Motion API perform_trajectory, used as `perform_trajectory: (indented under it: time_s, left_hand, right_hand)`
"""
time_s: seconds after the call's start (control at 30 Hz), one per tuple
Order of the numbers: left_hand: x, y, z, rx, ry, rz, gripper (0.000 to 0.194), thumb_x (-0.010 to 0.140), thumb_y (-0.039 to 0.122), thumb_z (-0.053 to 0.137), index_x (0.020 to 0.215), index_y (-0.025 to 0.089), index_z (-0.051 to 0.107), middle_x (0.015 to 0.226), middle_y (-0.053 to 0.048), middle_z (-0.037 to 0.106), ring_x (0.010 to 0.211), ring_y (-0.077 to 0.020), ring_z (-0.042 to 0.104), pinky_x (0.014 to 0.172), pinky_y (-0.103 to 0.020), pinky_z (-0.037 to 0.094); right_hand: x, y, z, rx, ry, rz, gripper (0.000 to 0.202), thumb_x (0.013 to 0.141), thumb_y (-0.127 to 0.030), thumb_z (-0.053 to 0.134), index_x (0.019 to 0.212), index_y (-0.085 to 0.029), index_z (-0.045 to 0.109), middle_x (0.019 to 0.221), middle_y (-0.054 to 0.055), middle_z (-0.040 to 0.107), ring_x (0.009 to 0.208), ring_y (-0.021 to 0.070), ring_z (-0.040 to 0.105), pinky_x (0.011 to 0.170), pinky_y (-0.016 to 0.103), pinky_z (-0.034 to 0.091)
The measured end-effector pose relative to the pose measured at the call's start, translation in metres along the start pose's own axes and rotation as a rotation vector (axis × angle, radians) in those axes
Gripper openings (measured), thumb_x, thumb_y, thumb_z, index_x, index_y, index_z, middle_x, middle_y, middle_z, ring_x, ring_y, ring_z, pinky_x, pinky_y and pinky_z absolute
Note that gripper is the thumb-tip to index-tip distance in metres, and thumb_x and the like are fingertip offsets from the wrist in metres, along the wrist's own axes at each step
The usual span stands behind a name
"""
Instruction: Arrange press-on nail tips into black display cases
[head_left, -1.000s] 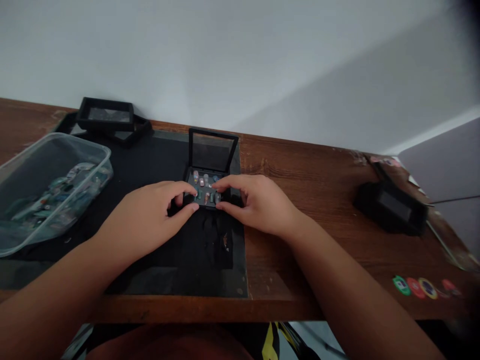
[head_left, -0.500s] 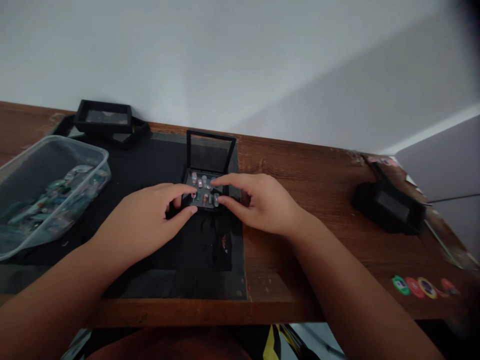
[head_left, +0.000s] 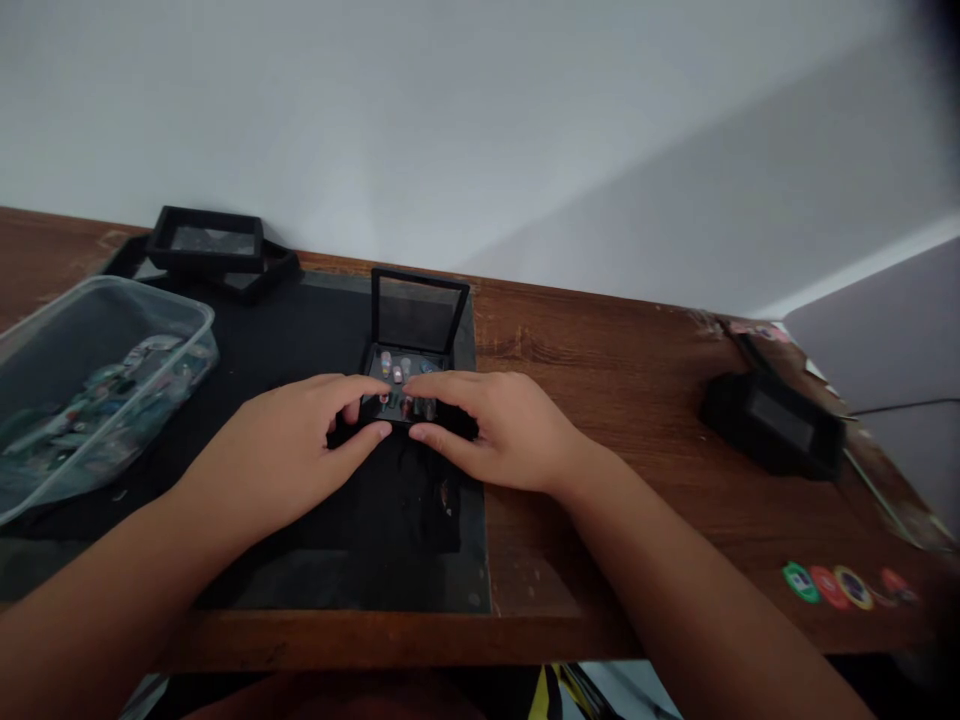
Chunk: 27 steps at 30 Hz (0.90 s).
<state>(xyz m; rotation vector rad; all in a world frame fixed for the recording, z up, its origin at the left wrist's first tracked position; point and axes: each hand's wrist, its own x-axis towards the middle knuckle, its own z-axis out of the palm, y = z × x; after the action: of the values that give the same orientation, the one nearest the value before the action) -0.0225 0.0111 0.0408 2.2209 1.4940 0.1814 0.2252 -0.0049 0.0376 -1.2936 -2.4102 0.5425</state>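
Note:
In front of me a small black display case (head_left: 368, 362) stands with its clear framed lid (head_left: 420, 312) raised at the back. Several small polished stones (head_left: 397, 374), pinkish, clear and greenish, lie in rows inside. My left hand (head_left: 289, 440) grips the case's front left corner, forefinger over the tray and thumb at the front edge. From the right comes my right hand (head_left: 502, 425), its forefinger stretched over the stones and its thumb apart at the front edge. It holds nothing that I can see. My fingers hide part of the front row.
A clear plastic tub (head_left: 202, 318) of green and pale pieces sits at left. Black framed cases (head_left: 206, 240) are stacked against the wall. A black mat (head_left: 300, 560) lies under the work. To the right are a black box-shaped object (head_left: 776, 425) and several coloured round pieces (head_left: 829, 585).
My right hand has shifted left and nearer to me across the stones. Its thumb has moved off a stone at the right to the front edge. The left hand stays at its corner.

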Motion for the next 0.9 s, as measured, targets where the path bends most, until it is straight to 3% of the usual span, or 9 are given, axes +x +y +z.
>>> perform_trajectory:
  time_s: [0.4, 0.63, 0.9]
  left_hand:
    - [-0.003, -0.002, 0.0, -0.006, -0.003, -0.019, 0.048, 0.093, 0.063, 0.056, 0.132, 0.04, 0.071, 0.107, -0.001, 0.075, 0.087, -0.0268, 0.069, 0.076, -0.043, 0.051]
    - [-0.003, -0.004, 0.002, -0.018, -0.001, 0.008, 0.046, 0.094, 0.06, 0.057, 0.133, 0.039, 0.071, 0.107, -0.002, 0.075, 0.09, -0.0267, 0.069, 0.076, -0.042, 0.051]
    - [-0.001, -0.002, 0.003, -0.008, 0.004, -0.017, 0.05, 0.093, 0.063, 0.056, 0.134, 0.039, 0.071, 0.108, -0.002, 0.076, 0.089, -0.0276, 0.07, 0.077, -0.043, 0.052]
  right_hand:
    - [0.0, -0.004, -0.003, -0.061, -0.027, 0.031, 0.036, 0.105, -0.043, 0.061, 0.13, -0.024, 0.08, 0.146, 0.008, 0.073, 0.126, 0.029, 0.075, 0.1, 0.044, 0.062]
    - [0.0, -0.012, 0.0, -0.122, -0.058, 0.07, 0.043, 0.105, -0.041, 0.06, 0.137, -0.016, 0.075, 0.148, 0.012, 0.071, 0.13, 0.031, 0.072, 0.103, 0.046, 0.061]
    - [0.0, -0.025, 0.002, -0.222, -0.098, 0.141, 0.047, 0.103, -0.044, 0.062, 0.141, -0.018, 0.068, 0.149, 0.012, 0.067, 0.11, 0.0294, 0.076, 0.084, 0.041, 0.061]
